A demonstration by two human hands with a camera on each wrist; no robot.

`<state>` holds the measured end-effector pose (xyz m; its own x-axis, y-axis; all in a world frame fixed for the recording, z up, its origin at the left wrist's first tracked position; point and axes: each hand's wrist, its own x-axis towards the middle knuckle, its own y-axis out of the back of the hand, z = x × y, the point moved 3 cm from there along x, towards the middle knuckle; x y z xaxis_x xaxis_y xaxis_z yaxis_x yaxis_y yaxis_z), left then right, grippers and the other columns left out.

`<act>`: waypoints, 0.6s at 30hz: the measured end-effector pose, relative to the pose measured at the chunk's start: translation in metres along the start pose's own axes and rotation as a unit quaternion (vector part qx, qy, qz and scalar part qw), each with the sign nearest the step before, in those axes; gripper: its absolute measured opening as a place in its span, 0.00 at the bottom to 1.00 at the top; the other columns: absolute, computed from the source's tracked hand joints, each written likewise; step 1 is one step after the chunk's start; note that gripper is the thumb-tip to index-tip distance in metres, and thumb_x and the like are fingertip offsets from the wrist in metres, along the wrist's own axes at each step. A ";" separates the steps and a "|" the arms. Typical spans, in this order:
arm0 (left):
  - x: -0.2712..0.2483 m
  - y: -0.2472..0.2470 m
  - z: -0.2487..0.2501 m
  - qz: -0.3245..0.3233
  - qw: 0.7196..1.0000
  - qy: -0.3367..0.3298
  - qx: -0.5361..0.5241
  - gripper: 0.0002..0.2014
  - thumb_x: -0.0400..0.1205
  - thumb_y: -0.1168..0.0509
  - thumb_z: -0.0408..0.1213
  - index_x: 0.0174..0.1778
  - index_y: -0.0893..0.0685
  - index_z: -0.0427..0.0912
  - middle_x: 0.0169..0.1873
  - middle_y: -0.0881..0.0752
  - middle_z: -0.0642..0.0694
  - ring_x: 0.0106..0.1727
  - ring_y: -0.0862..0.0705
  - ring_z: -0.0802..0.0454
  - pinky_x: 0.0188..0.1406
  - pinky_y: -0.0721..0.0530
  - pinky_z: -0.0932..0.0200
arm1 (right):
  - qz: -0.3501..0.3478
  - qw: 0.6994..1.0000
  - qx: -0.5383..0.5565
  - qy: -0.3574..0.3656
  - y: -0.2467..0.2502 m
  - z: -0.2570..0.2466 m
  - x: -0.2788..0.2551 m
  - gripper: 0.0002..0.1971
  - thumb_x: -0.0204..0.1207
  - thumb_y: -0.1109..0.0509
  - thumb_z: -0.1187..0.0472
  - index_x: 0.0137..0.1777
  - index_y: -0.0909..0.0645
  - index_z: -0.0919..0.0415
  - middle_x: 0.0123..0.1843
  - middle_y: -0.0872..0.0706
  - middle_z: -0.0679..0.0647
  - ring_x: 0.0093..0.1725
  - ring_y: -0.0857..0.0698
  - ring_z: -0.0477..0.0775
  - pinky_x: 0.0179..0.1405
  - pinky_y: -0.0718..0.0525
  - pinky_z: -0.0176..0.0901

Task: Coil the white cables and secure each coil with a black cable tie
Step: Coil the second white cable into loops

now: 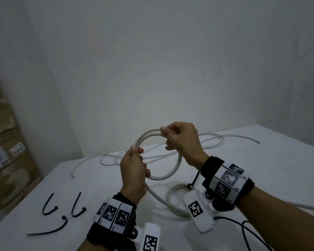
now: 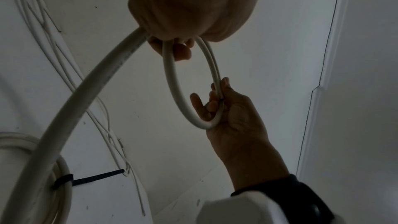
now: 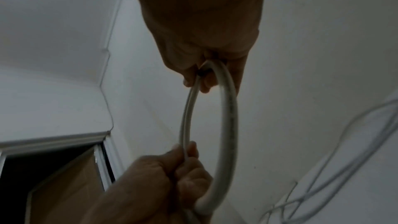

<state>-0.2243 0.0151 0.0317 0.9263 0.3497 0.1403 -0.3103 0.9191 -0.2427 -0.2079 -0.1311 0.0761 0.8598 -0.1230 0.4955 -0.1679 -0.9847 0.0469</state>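
Observation:
A thick white cable forms a small loop [image 1: 178, 164] held upright above the table. My left hand [image 1: 136, 154] grips the loop's left side, thumb on top. At the loop's upper right my right hand [image 1: 170, 135] pinches it. The left wrist view shows the loop [image 2: 172, 77] doubled on one side, hanging between both hands. The cable's tail [image 1: 161, 198] runs from my left hand down and off to the right. A finished coil [image 1: 172, 190] with a black tie [image 1: 192, 183] lies under my right wrist. Three loose black cable ties [image 1: 47, 205] lie at the front left.
Thin white cables [image 1: 207, 142] sprawl loosely across the back of the white table [image 1: 270, 169]. Cardboard boxes [image 1: 5, 142] stand stacked left of the table. A thin black wire [image 1: 246, 230] trails at the front right. White walls close off the back.

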 end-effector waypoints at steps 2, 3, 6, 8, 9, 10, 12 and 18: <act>0.000 0.001 0.001 -0.004 1.000 0.004 -0.008 0.17 0.89 0.48 0.47 0.42 0.21 0.41 0.23 0.36 0.50 0.20 0.38 0.56 0.15 0.33 0.64 | -0.024 0.993 0.109 -0.046 -0.001 0.001 -0.001 0.17 0.78 0.30 0.55 0.44 0.16 0.74 0.25 0.21 0.57 0.23 0.21 0.50 0.32 0.09 0.53; 0.000 0.002 0.001 -0.007 1.000 0.007 -0.015 0.17 0.89 0.48 0.47 0.42 0.22 0.41 0.23 0.37 0.50 0.20 0.38 0.56 0.15 0.33 0.64 | -0.037 0.988 0.138 -0.063 0.000 0.001 -0.001 0.19 0.79 0.32 0.53 0.46 0.17 0.74 0.26 0.21 0.58 0.22 0.22 0.49 0.33 0.10 0.54; 0.002 0.005 0.002 -0.013 0.999 0.016 -0.042 0.17 0.89 0.48 0.46 0.40 0.23 0.41 0.21 0.38 0.50 0.17 0.39 0.57 0.13 0.34 0.63 | -0.070 0.983 0.138 -0.102 0.007 0.002 -0.001 0.22 0.80 0.36 0.46 0.47 0.17 0.69 0.32 0.15 0.62 0.26 0.18 0.53 0.37 0.11 0.53; 0.004 0.005 0.002 -0.014 0.998 0.023 -0.053 0.16 0.89 0.48 0.45 0.39 0.24 0.41 0.21 0.39 0.50 0.16 0.40 0.58 0.13 0.35 0.65 | -0.081 0.985 0.104 -0.110 0.011 0.004 -0.004 0.22 0.80 0.36 0.46 0.49 0.18 0.67 0.36 0.12 0.62 0.31 0.15 0.55 0.37 0.11 0.51; 0.005 0.004 0.002 -0.015 0.998 0.022 -0.056 0.16 0.88 0.47 0.45 0.39 0.24 0.41 0.21 0.39 0.50 0.15 0.40 0.58 0.13 0.36 0.65 | -0.082 0.988 0.085 -0.103 0.013 0.005 -0.006 0.20 0.80 0.35 0.47 0.50 0.17 0.67 0.38 0.12 0.62 0.33 0.15 0.55 0.36 0.12 0.50; 0.005 0.003 0.002 -0.018 0.998 0.019 -0.057 0.16 0.88 0.47 0.45 0.40 0.24 0.41 0.21 0.39 0.50 0.16 0.40 0.58 0.13 0.36 0.65 | -0.081 0.990 0.069 -0.091 0.015 0.006 -0.007 0.17 0.80 0.34 0.50 0.50 0.17 0.66 0.39 0.12 0.61 0.34 0.15 0.56 0.35 0.12 0.50; 0.004 0.002 0.002 -0.022 0.998 0.012 -0.057 0.16 0.88 0.47 0.45 0.40 0.23 0.40 0.21 0.39 0.50 0.16 0.40 0.58 0.13 0.36 0.65 | -0.076 0.992 0.067 -0.077 0.018 0.008 -0.009 0.10 0.80 0.33 0.57 0.48 0.17 0.65 0.39 0.12 0.62 0.34 0.15 0.58 0.34 0.12 0.49; 0.004 0.003 0.002 -0.036 0.995 0.026 -0.088 0.15 0.88 0.45 0.45 0.40 0.22 0.40 0.19 0.39 0.52 0.15 0.40 0.59 0.12 0.37 0.66 | -0.116 0.961 0.149 -0.202 0.023 0.018 -0.009 0.07 0.77 0.30 0.57 0.47 0.22 0.61 0.47 0.11 0.62 0.41 0.12 0.58 0.45 0.13 0.54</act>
<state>-0.2219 0.0198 0.0330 0.9559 0.2705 0.1144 -0.2051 0.8936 -0.3993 -0.2110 -0.1551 0.0573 0.9846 0.1243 0.1225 0.1436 -0.9759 -0.1641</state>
